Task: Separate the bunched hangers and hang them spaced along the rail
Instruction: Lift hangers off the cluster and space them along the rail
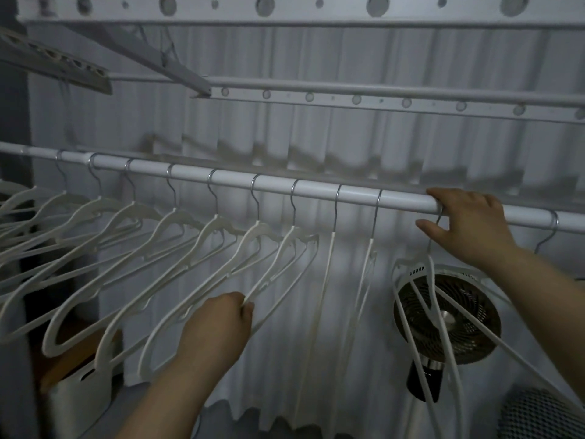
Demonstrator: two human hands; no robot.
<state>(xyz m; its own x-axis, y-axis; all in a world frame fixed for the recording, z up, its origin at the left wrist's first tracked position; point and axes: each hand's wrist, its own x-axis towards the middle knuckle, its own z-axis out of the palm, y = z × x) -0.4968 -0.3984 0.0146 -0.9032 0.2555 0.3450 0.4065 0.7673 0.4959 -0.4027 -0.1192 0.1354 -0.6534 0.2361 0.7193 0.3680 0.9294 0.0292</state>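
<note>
Here's the white round rail [196, 175], running from far left across to the right edge, and the white plastic hangers with thin metal hooks [133, 223] sit along it with clear gaps between the hooks, their bodies all slanting down toward the near left. The left hand [218, 324] is low and near the middle, fingers curled, thumb and fingertips pinching the lower arm of a tilted hanger [292, 231]. In this dim light it looks like the one hooked just left of the two hangers that hang edge-on, though the overlapping arms make that hard to be sure of. Up on the right, the right hand [468, 223] is on the rail, fingers curled over its top, thumb stuck out underneath. The hook of a skewed hanger [432, 274] sits right at that hand; I can't tell if the hand grips it too. One more hook [554, 221] hangs further right. Behind stands a round fan with a dark grille [449, 318], in front of a white pleated curtain [316, 137].
</note>
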